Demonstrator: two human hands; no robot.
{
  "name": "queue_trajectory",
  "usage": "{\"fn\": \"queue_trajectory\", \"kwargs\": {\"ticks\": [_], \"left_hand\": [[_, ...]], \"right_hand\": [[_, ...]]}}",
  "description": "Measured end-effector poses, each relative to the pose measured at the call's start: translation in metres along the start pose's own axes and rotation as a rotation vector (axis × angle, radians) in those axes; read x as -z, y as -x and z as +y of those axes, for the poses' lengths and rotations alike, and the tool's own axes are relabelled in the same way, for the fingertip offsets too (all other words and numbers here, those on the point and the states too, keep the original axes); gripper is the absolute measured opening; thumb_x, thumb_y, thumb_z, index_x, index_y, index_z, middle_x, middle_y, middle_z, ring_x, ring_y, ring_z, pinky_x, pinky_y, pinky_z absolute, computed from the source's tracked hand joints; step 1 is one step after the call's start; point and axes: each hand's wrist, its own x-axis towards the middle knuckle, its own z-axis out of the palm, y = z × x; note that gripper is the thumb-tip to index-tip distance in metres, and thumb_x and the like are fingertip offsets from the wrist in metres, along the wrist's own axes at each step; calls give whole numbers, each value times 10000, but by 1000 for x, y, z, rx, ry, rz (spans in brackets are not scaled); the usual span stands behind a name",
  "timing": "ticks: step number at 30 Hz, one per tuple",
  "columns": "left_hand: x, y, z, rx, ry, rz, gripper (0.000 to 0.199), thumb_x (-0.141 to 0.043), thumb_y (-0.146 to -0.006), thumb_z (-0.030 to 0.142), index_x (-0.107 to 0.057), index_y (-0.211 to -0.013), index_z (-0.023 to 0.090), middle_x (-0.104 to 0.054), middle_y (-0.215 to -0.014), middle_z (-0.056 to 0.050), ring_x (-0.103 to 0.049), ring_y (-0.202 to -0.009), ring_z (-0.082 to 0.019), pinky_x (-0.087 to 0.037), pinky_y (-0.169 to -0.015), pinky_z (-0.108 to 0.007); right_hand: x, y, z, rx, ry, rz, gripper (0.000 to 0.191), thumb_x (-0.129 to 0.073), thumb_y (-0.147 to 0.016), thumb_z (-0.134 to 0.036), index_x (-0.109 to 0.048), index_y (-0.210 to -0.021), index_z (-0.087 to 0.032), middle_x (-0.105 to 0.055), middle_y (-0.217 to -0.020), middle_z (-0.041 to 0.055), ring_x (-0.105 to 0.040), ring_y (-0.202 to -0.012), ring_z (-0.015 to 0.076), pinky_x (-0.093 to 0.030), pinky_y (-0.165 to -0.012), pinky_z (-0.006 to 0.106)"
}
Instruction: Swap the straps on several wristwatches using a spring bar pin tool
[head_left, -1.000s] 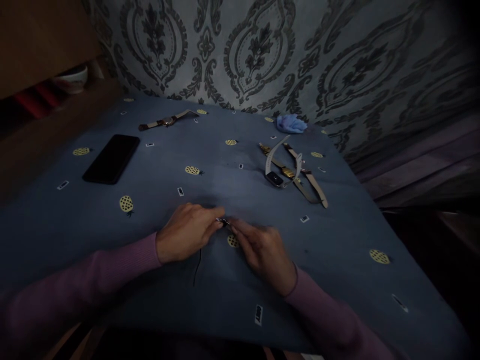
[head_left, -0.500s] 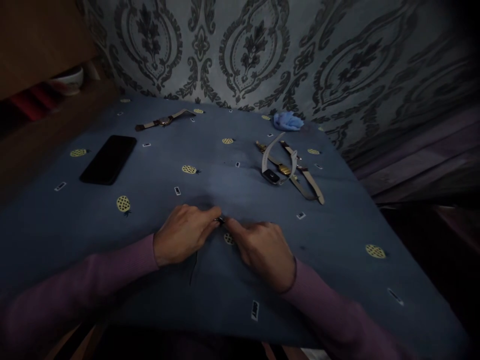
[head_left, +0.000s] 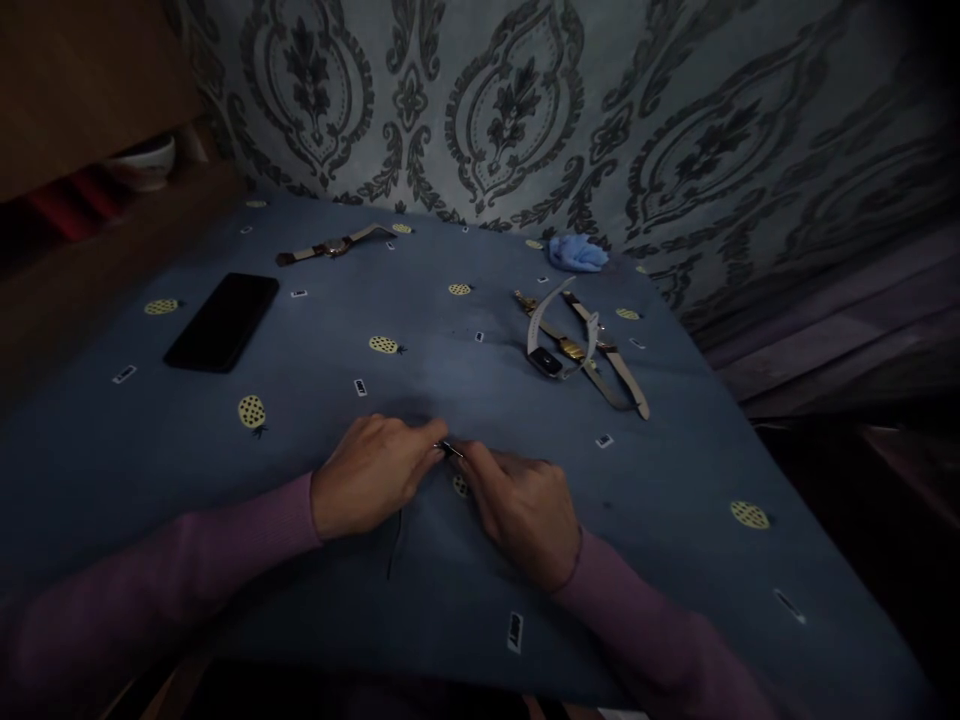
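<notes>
Near the middle of the tabletop, my left hand (head_left: pixel 379 470) is closed, thumb and fingers pinching a small dark thing with a shiny metal edge (head_left: pixel 448 448). From the right, my right hand (head_left: pixel 525 505) grips the same small thing between thumb and forefinger. Most of it is hidden by the fingers, so its kind does not show. A thin dark strip (head_left: pixel 395 545) hangs or lies below my left hand; whether it belongs to the held thing, I cannot tell.
A blue pineapple-print cloth (head_left: pixel 315 620) covers the table. Beyond my hands are a black phone (head_left: pixel 223 322), a strap watch (head_left: pixel 334 246), a smartwatch (head_left: pixel 546 361) lying against a gold watch (head_left: pixel 571 349), another watch (head_left: pixel 626 378) and a crumpled blue cloth (head_left: pixel 577 253). A patterned wall stands behind.
The view has shifted slightly. My right hand has turned a little, and more of the small shiny thing shows between the fingertips. Both hands keep their hold.
</notes>
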Motion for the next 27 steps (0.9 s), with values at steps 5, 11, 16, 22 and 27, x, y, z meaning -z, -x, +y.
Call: {"fn": "queue_trajectory", "kwargs": {"ticks": [5, 11, 16, 22, 27], "left_hand": [[0, -1, -1, -9, 36, 6, 164, -445, -975, 231, -580, -889, 193, -576, -588, 27, -566, -543, -153, -281, -533, -258], [-1, -3, -4, -20, 89, 21, 181, -458, -964, 209, -550, -809, 192, -527, -559, 47, -524, -517, -128, -283, -533, -245], [-4, -3, -4, -31, 92, 29, 192, -444, -968, 208, -543, -804, 189, -517, -552, 51, -504, -498, -120, -273, -523, -243], [-9, 0, -5, -42, 12, 50, 164, -428, -980, 237, -565, -906, 187, -599, -617, 27, -582, -555, -149, -284, -539, -256], [3, -3, -1, -29, -33, -74, 161, -425, -981, 218, -576, -937, 184, -605, -611, 18, -604, -555, -172, -304, -521, -262]], "right_hand": [[-7, 0, 3, -34, -137, -19, 355, -338, -1016, -246, -624, -823, -164, -603, -509, 6, -510, -425, 113, -240, -492, 254], [-3, -6, 7, -177, -479, -140, 325, -368, -984, -293, -582, -760, -196, -544, -522, -12, -514, -447, 127, -299, -508, 241], [3, -11, 7, -241, -631, -222, 332, -384, -948, -307, -491, -648, -213, -413, -498, -38, -396, -438, 114, -270, -496, 243], [6, -13, 8, -228, -608, -288, 278, -397, -930, -270, -550, -708, -198, -473, -524, -23, -438, -459, 117, -277, -518, 248], [7, -15, 8, -214, -486, -357, 256, -399, -922, -243, -611, -789, -189, -578, -572, 18, -539, -509, 146, -287, -545, 259]]}}
